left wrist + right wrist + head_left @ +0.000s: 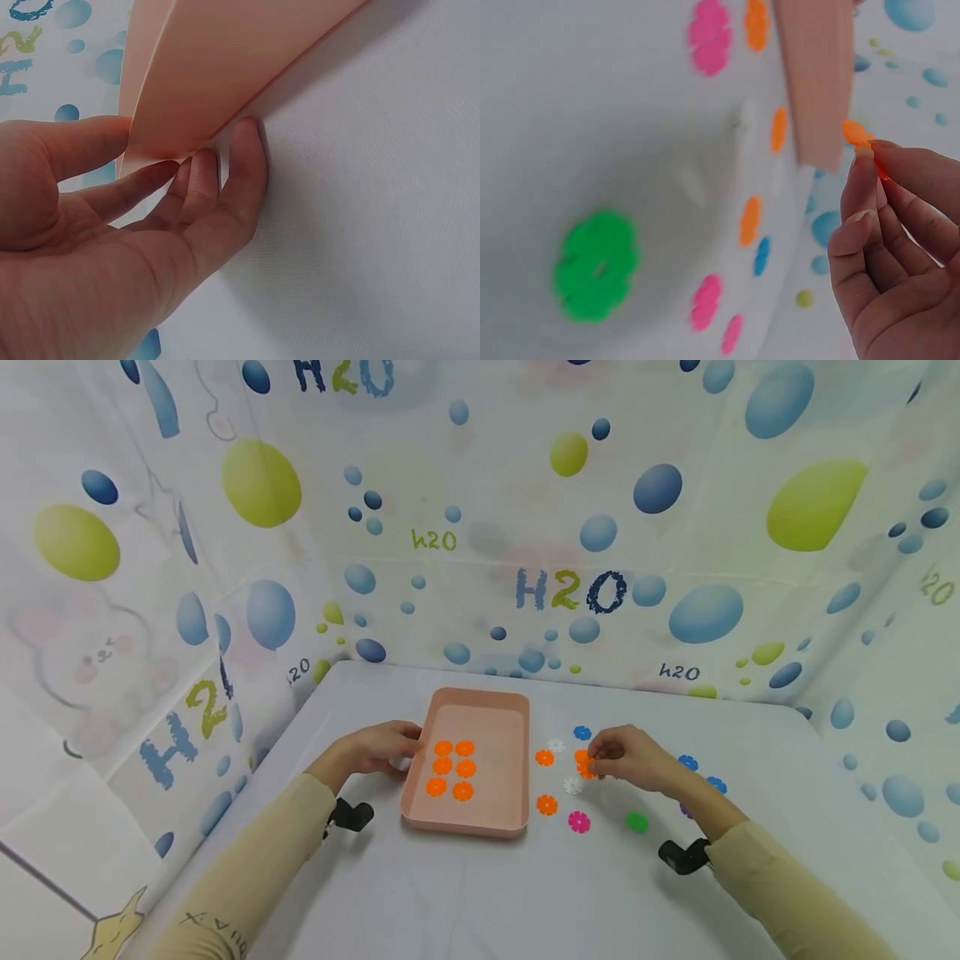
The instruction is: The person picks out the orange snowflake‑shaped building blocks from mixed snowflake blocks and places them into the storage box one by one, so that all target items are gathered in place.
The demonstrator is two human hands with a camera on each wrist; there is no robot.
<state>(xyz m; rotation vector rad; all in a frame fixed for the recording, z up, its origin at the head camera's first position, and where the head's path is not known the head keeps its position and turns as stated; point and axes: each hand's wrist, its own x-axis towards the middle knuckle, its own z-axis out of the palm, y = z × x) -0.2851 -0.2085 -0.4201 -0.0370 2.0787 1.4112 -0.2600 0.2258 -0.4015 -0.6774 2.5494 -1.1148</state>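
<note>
A pink rectangular tray [491, 810] stands on the table, with several orange notched discs [465, 768] in two columns on its left half. At the tray's left side, my left hand [386, 747] grips the edge. In the left wrist view, one digit lies against the tray wall [217, 67] and other fingers curl at its bottom edge. My right hand [630, 760] is to the right of the tray, above the table. Thumb and fingertips pinch an orange notched disc [857, 133], seen nearly edge-on in the right wrist view.
Right of the tray lie loose discs: orange [547, 805], pink [579, 822], green [637, 822], white [555, 746] and blue [582, 732]. More blue discs [687, 762] lie beyond the right wrist. A patterned curtain [480, 610] hangs behind the white table [465, 893].
</note>
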